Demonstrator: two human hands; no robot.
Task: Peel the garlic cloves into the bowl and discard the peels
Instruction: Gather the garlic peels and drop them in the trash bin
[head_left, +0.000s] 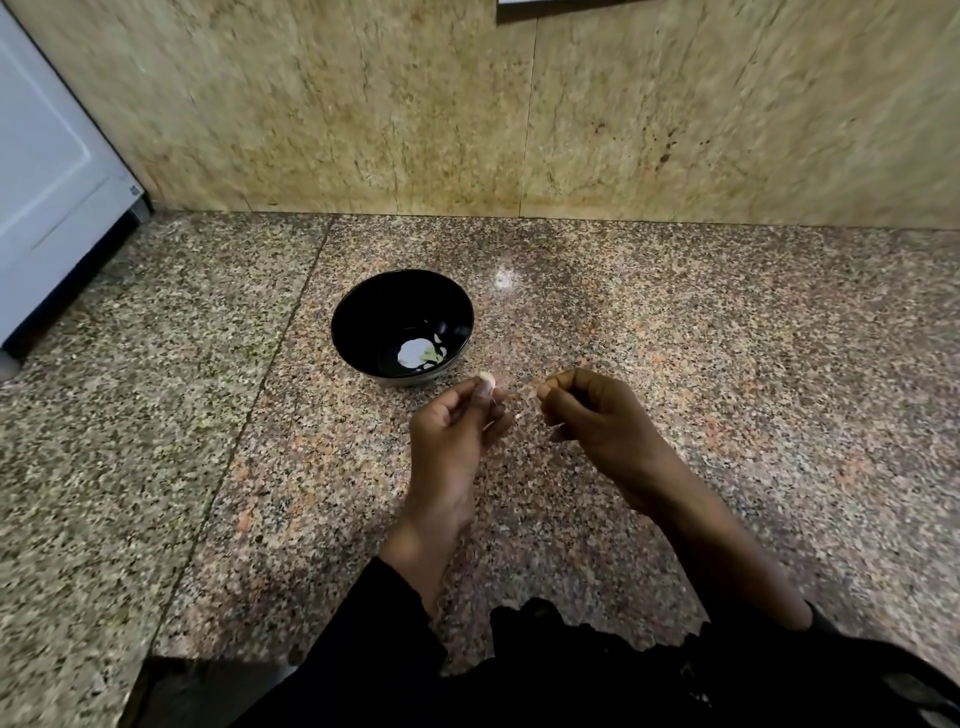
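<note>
A garlic clove (487, 379) is pinched at the tips of the left hand (457, 431), thumb & fingers curled up round it, held just in front of the near rim of the bowl (363, 291) and a bit to its right, above the counter (727, 364). The right hand (597, 415) is seen just beside it, fingers curled in, with what looks like a thin bit of peel (535, 388) nipped between thumb & forefinger; it's blurry so the peel can't be made out 100%. The two hands are near each other but apart, a small gap btw them.

The bowl is black, set on the speckled granite counter, well short of the back wall (467, 104). Inside it, toward the near right of the bottom, a few pale bits (435, 354) are seen next to a bright white glare spot; whether those are cloves or peel can't be told.

Black sleeves (374, 634) are visible at the bottom of the view, forearms bare. A white appliance (47, 182) is parked at the far left edge, standing on the counter against the wall
</note>
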